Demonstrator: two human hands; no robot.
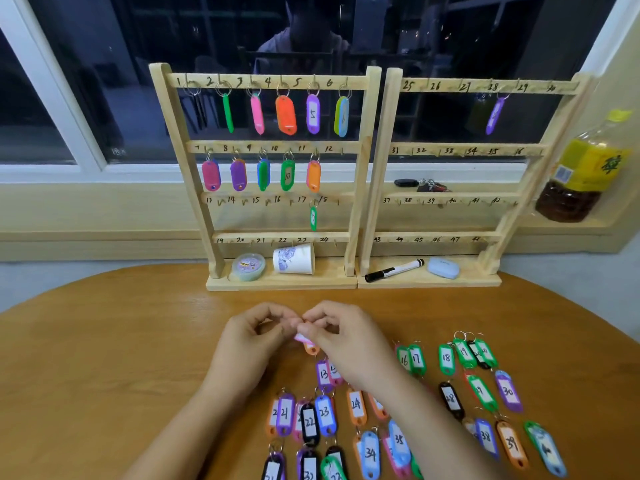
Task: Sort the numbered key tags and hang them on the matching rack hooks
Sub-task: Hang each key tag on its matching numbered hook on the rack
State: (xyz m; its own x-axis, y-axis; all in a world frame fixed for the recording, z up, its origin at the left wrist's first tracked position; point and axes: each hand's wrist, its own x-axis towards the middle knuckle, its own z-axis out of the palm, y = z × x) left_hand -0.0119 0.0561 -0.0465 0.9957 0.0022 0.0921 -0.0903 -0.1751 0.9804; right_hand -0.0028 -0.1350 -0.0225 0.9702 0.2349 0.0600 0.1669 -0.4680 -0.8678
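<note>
Head view, orange tag [311, 348] (number hidden), pinched between left hand [247, 337], right hand [346, 341]

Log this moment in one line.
hands: left hand and right hand pinch key tag; left rack: upper rows mostly hung; right rack: one purple tag; table: loose tags

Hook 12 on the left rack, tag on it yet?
No, hook 12 is bare; the orange tag nearest it hangs under the number 11.
</note>
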